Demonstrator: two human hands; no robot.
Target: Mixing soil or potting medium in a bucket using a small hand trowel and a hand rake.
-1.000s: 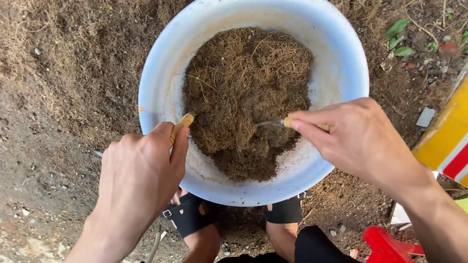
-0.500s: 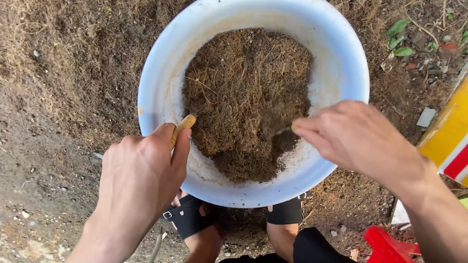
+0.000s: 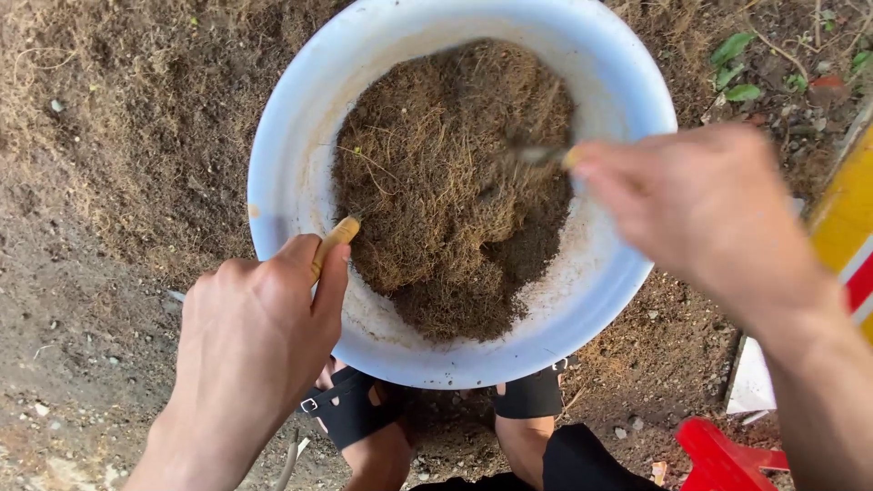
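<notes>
Since the earlier frame the right hand (image 3: 705, 205) has swung up and out to the basin's right rim, dragging its small tool (image 3: 544, 155) through the fibrous soil (image 3: 455, 182). Its fingers are clenched on the tool's handle. The left hand (image 3: 259, 341) is closed around a wooden handle (image 3: 335, 241) at the near rim, apparently steadying the white basin (image 3: 291, 136), which sits above the sandalled feet (image 3: 355, 414) on bare ground.
</notes>
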